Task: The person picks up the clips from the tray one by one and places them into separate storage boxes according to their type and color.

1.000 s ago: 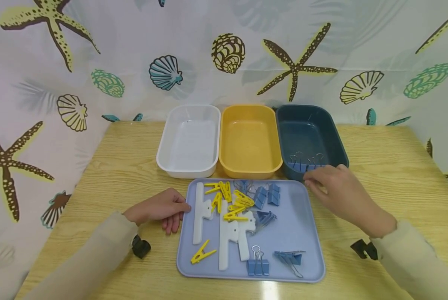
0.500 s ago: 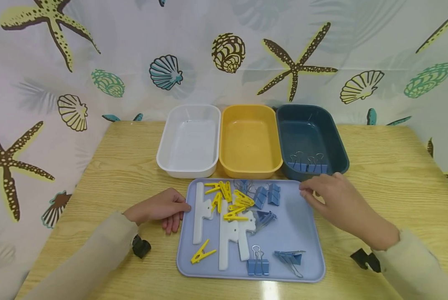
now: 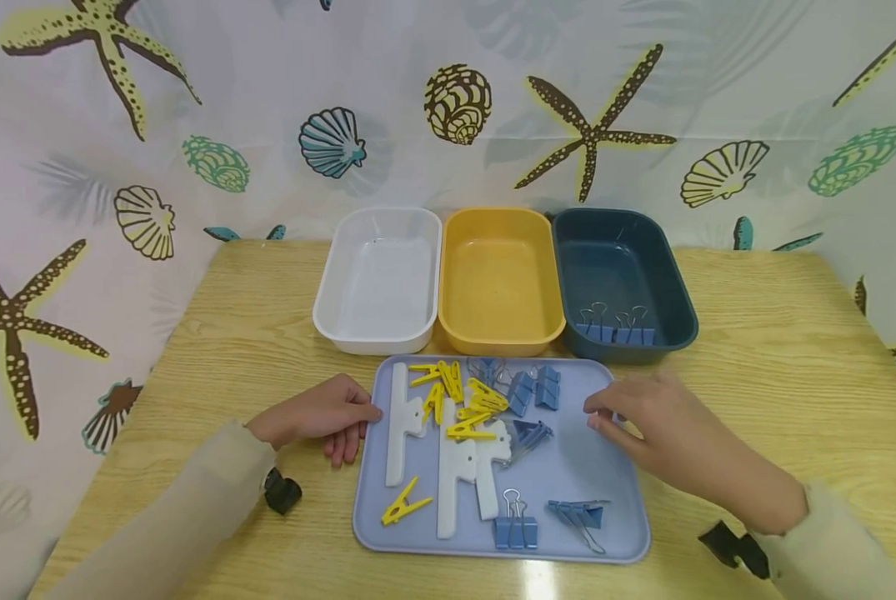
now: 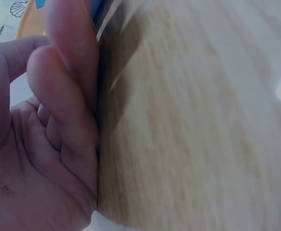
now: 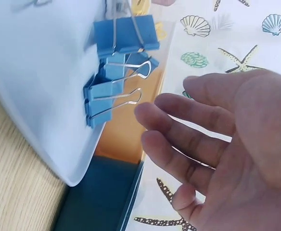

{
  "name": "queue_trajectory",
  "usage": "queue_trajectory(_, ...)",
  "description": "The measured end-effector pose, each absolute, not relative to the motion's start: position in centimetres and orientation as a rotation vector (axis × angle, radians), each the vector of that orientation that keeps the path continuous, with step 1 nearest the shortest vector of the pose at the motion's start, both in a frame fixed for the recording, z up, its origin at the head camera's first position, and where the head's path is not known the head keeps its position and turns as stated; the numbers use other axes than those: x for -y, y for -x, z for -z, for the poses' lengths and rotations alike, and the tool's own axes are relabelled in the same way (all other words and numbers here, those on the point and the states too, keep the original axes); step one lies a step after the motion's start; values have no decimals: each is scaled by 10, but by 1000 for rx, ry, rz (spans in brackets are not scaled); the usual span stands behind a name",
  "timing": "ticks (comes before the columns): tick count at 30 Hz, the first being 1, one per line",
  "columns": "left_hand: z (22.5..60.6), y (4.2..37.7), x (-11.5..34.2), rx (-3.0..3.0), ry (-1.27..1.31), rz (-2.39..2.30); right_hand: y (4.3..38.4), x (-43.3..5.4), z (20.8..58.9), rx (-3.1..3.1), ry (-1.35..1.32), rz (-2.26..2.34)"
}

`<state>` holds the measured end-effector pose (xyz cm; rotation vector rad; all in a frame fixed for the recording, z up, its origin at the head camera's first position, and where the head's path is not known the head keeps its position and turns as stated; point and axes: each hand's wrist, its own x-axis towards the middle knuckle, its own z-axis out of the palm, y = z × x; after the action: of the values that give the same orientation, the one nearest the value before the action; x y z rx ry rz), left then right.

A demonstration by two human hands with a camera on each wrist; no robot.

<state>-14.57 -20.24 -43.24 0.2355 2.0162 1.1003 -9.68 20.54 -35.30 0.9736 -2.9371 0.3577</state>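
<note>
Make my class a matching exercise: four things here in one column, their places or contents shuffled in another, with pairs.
1. Left hand
2. Right hand
3. Yellow bin
4. Dark blue bin

A. Middle of the row
B. Over the right edge of the tray
C. Has blue binder clips inside
D. At the tray's left edge

Pairs: 1-D, 2-B, 3-A, 4-C

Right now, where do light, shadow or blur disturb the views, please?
Head view: glare on the table just below the tray, right hand slightly blurred; left wrist view: bright spot near the right edge, dark shadow beside the left hand, soft wood grain; right wrist view: tray surface pale, washed out.
</note>
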Motion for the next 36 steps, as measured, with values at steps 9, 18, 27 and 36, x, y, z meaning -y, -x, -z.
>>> queue_trajectory(9, 432, 146, 203, -2025, -247, -1095, 83, -198, 349, 2964, -1003, -301)
queue_trajectory(18, 432, 146, 203, -2014, -237, -1100, 70, -192, 348, 3066, -1022, -278)
queue_trajectory(27, 432, 145, 202, -2020, -218, -1089, 60, -197, 356, 3119, -1084, -346)
queue_trajectory(36, 433, 146, 203, -1999, -222, -1102, 57, -196, 368, 3145, -1170, -318)
